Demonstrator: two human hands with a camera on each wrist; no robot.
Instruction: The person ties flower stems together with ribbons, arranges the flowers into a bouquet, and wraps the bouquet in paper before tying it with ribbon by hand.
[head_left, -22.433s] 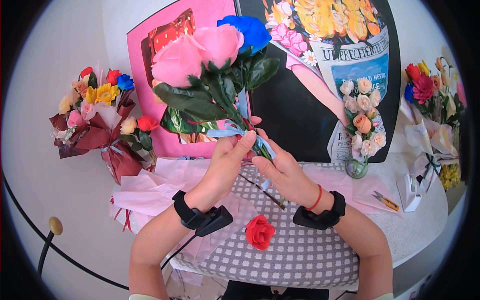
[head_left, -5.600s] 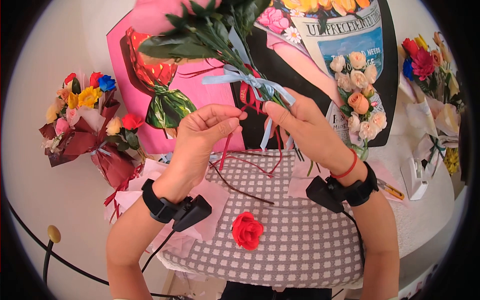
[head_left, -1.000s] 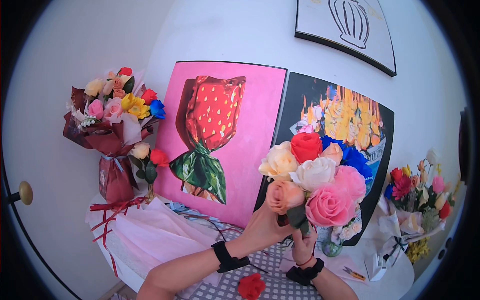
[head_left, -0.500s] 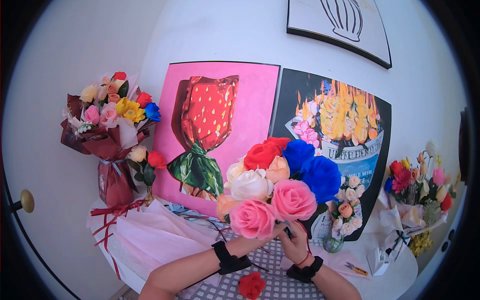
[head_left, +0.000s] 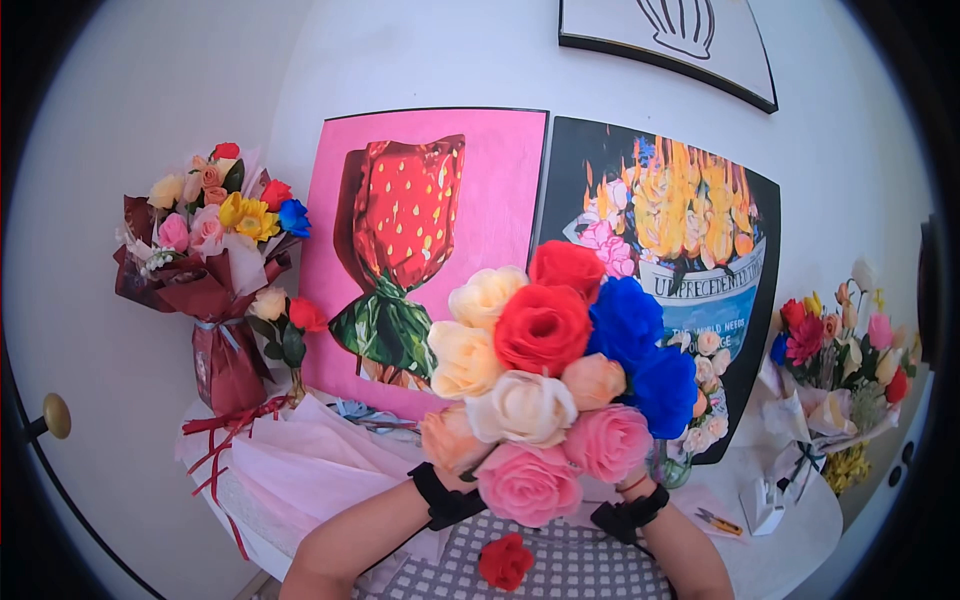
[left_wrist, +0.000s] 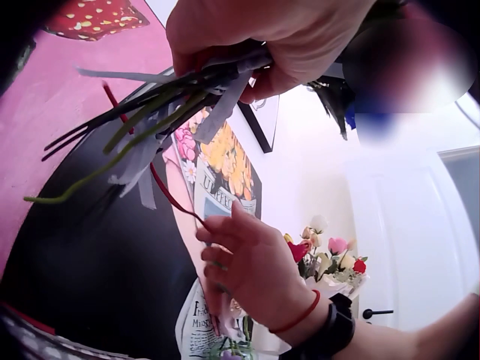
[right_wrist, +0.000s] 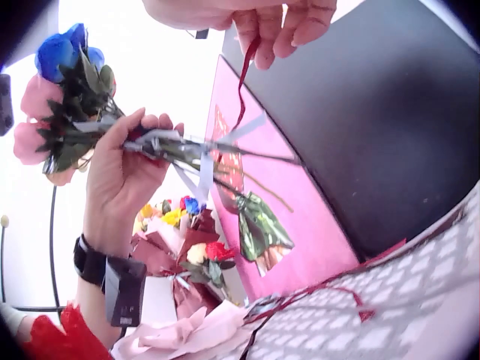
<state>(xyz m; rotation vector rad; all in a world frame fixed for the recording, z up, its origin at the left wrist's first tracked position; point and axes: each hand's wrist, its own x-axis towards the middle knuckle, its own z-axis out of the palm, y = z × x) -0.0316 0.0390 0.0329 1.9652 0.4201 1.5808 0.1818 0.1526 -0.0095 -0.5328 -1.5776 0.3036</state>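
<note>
A bouquet of artificial roses (head_left: 545,325), with red, cream, pink and blue heads, faces the head camera and hides both hands there. In the right wrist view my left hand (right_wrist: 127,184) grips its stems just below the leaves, where a light blue ribbon (right_wrist: 204,176) is tied. The bare stem ends (left_wrist: 124,139) stick out past that hand in the left wrist view. My right hand (left_wrist: 255,262) is apart from the stems and pinches a thin red ribbon (right_wrist: 244,82) that runs taut from the bundle.
A loose red rose head (head_left: 505,561) lies on the checked cloth (head_left: 590,570). Pink tissue paper (head_left: 310,465) and red ribbons (head_left: 215,450) cover the table's left. Snips (head_left: 718,521) and a tape dispenser (head_left: 763,507) are at right. A wrapped bouquet (head_left: 225,290) stands at left.
The left hand, earlier near the red ribbon, now grips the stems; the right hand has left them for the ribbon. The bouquet has turned its heads toward the head camera, which looks higher.
</note>
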